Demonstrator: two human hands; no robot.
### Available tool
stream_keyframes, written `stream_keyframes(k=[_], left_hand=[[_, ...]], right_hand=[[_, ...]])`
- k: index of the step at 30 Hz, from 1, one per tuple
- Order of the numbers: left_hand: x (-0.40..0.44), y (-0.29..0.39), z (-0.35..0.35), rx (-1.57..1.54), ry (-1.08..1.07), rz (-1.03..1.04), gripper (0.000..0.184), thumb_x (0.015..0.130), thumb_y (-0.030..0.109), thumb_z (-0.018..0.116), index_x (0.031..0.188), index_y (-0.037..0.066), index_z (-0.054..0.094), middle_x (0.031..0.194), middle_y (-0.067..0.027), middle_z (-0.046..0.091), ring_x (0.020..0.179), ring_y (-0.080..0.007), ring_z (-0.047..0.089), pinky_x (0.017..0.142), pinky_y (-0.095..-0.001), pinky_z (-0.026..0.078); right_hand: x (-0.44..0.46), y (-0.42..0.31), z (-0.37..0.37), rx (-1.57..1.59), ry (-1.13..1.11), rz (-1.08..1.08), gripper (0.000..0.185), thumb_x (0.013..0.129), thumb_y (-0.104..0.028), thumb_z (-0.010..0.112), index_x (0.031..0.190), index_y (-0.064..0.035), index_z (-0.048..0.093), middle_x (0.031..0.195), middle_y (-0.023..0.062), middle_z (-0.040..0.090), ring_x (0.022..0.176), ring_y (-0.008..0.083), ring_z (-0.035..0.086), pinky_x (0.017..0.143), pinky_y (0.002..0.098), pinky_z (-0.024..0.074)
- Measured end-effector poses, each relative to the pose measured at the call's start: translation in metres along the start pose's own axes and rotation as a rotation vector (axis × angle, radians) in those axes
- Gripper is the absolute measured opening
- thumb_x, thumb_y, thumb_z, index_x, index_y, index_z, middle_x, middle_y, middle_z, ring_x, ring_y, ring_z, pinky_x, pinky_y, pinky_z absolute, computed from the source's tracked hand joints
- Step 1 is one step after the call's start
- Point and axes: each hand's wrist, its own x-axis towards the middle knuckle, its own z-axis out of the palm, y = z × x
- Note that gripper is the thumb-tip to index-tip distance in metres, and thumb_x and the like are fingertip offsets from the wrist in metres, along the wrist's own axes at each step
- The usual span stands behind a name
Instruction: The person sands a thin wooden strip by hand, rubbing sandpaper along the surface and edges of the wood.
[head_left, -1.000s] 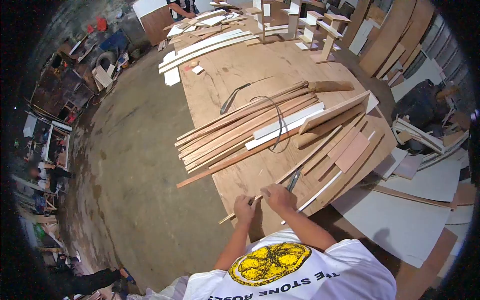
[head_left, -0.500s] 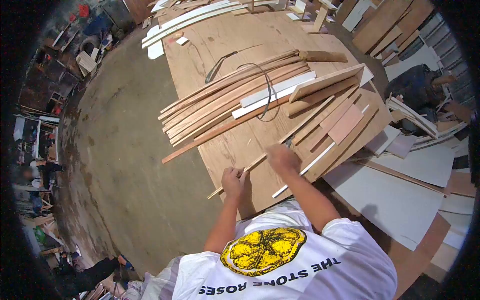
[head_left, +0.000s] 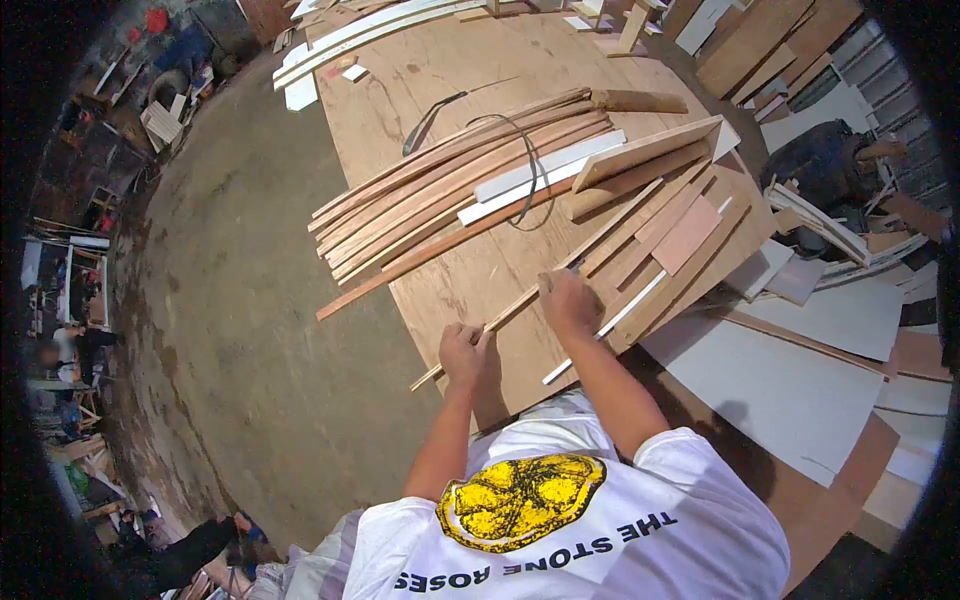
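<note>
The left hand point(head_left: 462, 355) pinched the thin strip point(head_left: 512, 309) above the bench point(head_left: 470, 275), best held flat; whether the right hand point(head_left: 570, 305) gripped it was unclear.

Black capital lettering point(head_left: 597, 554) on the front of the white T-shirt point(head_left: 705, 495), worn by the person at the near side, spells "THE STONE ROSES". The words appear inverted and read from right to left: THE at the right, STONE between, ROSES at the left, along the near side of a round yellow print point(head_left: 520, 503).
</note>
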Motion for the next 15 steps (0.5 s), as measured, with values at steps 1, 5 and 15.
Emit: stream_keyframes(k=[1, 5, 15], left_hand=[[0.0, -0.002, 0.002, 0.0, 0.006, 0.0, 0.019, 0.079, 0.023, 0.094, 0.09, 0.011, 0.084, 0.083, -0.0071, 0.065, 0.086, -0.0288, 0.064, 0.077, -0.0432, 0.054], [0.003, -0.003, 0.002, -0.002, -0.007, 0.011, 0.019, 0.079, 0.024, 0.094, 0.09, 0.011, 0.084, 0.083, -0.0068, 0.065, 0.085, -0.0286, 0.064, 0.077, -0.0429, 0.054], [0.007, 0.001, 0.001, -0.009, -0.005, 0.002, 0.021, 0.08, 0.027, 0.093, 0.091, 0.011, 0.084, 0.083, -0.0061, 0.064, 0.084, -0.0283, 0.064, 0.076, -0.0434, 0.054]], right_hand=[[-0.017, -0.018, -0.011, 0.01, -0.029, 0.016, 0.036, 0.105, -0.045, 0.066, 0.111, -0.0117, 0.079, 0.109, 0.0174, 0.078, 0.098, 0.0444, 0.076, 0.082, 0.0568, 0.0604], [-0.055, -0.046, -0.004, 0.023, -0.153, -0.132, 0.037, 0.105, -0.046, 0.066, 0.111, -0.0109, 0.078, 0.108, 0.0176, 0.078, 0.103, 0.0416, 0.075, 0.086, 0.0536, 0.0601], [-0.023, -0.04, -0.02, -0.055, -0.069, 0.039, 0.036, 0.107, -0.044, 0.06, 0.11, -0.0137, 0.079, 0.11, 0.0162, 0.079, 0.106, 0.0391, 0.076, 0.089, 0.0531, 0.0609]])
